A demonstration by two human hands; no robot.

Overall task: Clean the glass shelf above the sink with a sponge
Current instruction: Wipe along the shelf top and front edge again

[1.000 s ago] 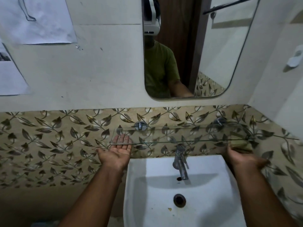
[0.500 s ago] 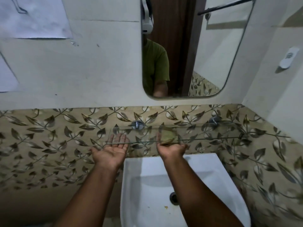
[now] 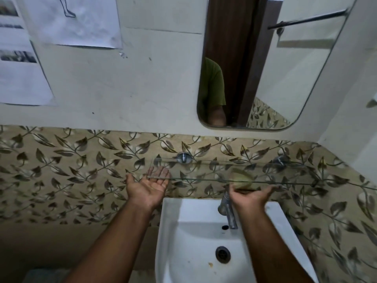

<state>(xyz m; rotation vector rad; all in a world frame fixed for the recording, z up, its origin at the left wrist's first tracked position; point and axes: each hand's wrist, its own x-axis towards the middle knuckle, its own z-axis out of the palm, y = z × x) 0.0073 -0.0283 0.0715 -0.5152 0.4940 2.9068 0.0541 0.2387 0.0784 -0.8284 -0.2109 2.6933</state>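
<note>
A clear glass shelf [image 3: 285, 181] runs along the leaf-patterned tiles above the white sink [image 3: 195, 237]. My left hand [image 3: 148, 187] is palm up with fingers spread, its fingertips under the shelf's left end. My right hand [image 3: 250, 198] grips a yellow-green sponge [image 3: 241, 178] from below and presses it against the underside of the glass near the middle, just above the tap. The sponge shows blurred through the glass.
A chrome tap [image 3: 228, 211] stands right under my right hand. Two chrome brackets [image 3: 183, 157] fix the shelf to the wall. A mirror [image 3: 265, 68] hangs above it, papers [image 3: 71, 21] are stuck on the wall at left, and a side wall closes in at right.
My right hand swept the sponge under the glass from the right end to the left-middle, and now it has come back rightward to above the tap. My left hand stayed at the left end.
</note>
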